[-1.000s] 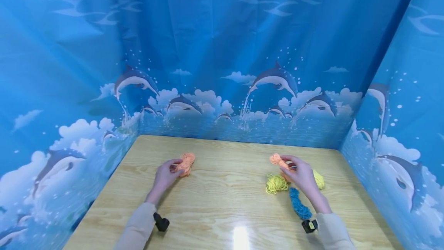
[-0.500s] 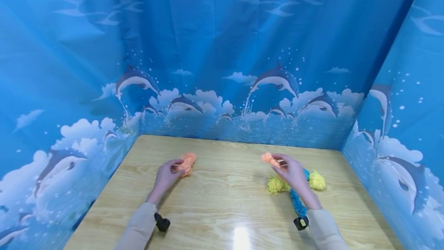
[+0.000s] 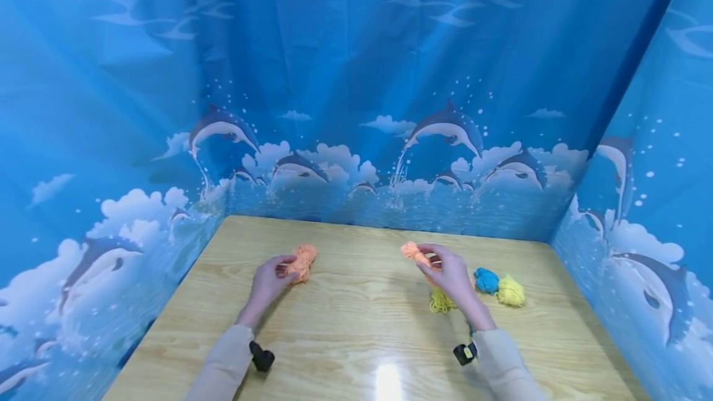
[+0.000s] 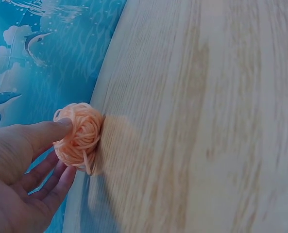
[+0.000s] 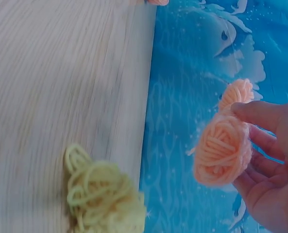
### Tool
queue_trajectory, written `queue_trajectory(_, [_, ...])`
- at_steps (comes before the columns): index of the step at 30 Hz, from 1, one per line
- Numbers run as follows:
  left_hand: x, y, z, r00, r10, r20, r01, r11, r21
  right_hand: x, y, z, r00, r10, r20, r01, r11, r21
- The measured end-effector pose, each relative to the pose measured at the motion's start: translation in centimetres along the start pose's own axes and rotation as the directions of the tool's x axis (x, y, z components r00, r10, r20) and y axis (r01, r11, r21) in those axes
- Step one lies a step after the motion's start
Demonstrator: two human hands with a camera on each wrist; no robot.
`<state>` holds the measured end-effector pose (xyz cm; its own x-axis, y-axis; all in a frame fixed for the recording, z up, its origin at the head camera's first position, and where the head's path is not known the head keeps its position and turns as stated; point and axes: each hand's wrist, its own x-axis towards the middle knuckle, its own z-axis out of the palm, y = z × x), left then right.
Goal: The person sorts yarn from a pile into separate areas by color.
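Observation:
At the left of the table, my left hand (image 3: 268, 280) pinches a peach skein of yarn (image 3: 302, 263) between thumb and fingers. The left wrist view shows the thumb lying over this wound yarn (image 4: 80, 138), right at the tabletop. My right hand (image 3: 453, 274) grips another peach skein (image 3: 411, 251), narrowed in the middle, raised over the table. In the right wrist view its two wound lobes (image 5: 221, 150) show beyond the thumb. Beneath that hand lies a yellow bundle of loose, looped yarn (image 3: 440, 302), partly hidden by the hand.
A blue yarn bundle (image 3: 486, 280) and a yellow one (image 3: 510, 291) lie side by side to the right of the right hand. Another blue bundle is mostly hidden under the right forearm. Dolphin-printed curtains (image 3: 345, 110) border the wooden table (image 3: 345, 314) behind and at the sides.
My right hand has moved left with its peach skein, away from the blue and yellow bundles, uncovering the blue one at the back. The left hand stays in place on its skein.

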<state>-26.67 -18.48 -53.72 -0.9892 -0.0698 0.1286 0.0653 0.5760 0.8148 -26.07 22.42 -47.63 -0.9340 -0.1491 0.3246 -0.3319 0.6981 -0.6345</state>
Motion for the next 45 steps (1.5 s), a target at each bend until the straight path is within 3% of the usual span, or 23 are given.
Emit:
queue_trajectory(10, [-0.1, -0.3, -0.1, 1.0, 0.022, -0.01, -0.022, 1.0, 0.005, 0.9, -1.8, 2.2, 0.999, -0.033, 0.006, 0.033, 0.999, 0.041])
queue_trajectory(34, [-0.3, -0.2, -0.1, 0.999, 0.034, -0.006, -0.034, 0.999, 0.024, 3.3, -5.8, 8.4, 0.994, -0.019, 0.107, 0.003, 0.989, 0.151])
queue_trajectory(45, [-0.5, 0.0, 0.2, 0.999, 0.034, -0.022, -0.033, 0.999, 0.032, 4.5, -6.8, 11.2, 0.985, 0.035, 0.171, -0.076, 0.968, 0.239])
